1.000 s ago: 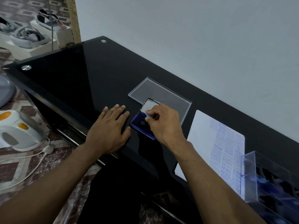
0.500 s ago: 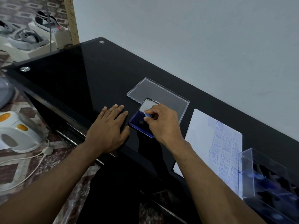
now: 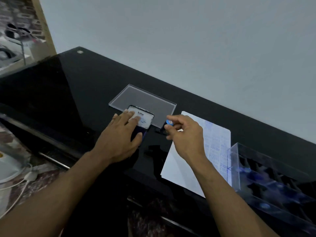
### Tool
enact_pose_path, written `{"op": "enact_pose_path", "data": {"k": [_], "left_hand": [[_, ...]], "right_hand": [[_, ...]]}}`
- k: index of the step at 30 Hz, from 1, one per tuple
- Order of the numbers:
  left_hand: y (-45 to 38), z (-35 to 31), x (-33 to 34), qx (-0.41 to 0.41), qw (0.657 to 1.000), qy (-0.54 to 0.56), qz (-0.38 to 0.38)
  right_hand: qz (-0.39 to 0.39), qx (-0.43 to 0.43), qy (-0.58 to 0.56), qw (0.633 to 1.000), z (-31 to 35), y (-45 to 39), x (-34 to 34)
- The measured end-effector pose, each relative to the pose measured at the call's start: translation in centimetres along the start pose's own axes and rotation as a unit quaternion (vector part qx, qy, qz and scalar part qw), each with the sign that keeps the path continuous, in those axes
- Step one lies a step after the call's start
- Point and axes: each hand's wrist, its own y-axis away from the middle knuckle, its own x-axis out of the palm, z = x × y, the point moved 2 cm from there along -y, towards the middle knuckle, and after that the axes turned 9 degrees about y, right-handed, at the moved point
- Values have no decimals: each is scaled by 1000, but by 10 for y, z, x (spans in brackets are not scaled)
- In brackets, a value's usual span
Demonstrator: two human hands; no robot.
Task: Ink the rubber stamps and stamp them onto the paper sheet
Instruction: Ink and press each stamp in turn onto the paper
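Observation:
The ink pad (image 3: 144,119), a dark case with a white labelled lid, lies on the black glass table. My left hand (image 3: 122,135) rests flat over it, fingers on the lid, thumb at its near edge. My right hand (image 3: 185,135) pinches a small rubber stamp (image 3: 168,124) with a blue-and-red round cap, held just right of the pad near the paper's left edge. The white paper sheet (image 3: 181,170) lies to the right, its right half covered in blue stamp prints.
A clear acrylic lid (image 3: 135,96) lies flat behind the ink pad. A clear box (image 3: 273,182) holding several more stamps stands at the right, over the paper's corner. The black table (image 3: 68,93) runs along a wall. An appliance and cable (image 3: 15,173) sit on the floor at left.
My right hand lifted the stamp off the ink pad and moved it right toward the paper. My left hand slid forward onto the ink pad, whose lid now appears shut down.

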Motion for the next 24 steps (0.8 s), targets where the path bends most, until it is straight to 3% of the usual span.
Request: {"op": "enact_pose_path", "data": {"k": [9, 24], "left_hand": [[-35, -74, 48, 56, 995, 59, 58], [-108, -105, 93, 57, 992, -3, 116]], "right_hand": [[-81, 61, 64, 993, -56, -2, -68], [-82, 43, 131, 987, -99, -50, -95]]}}
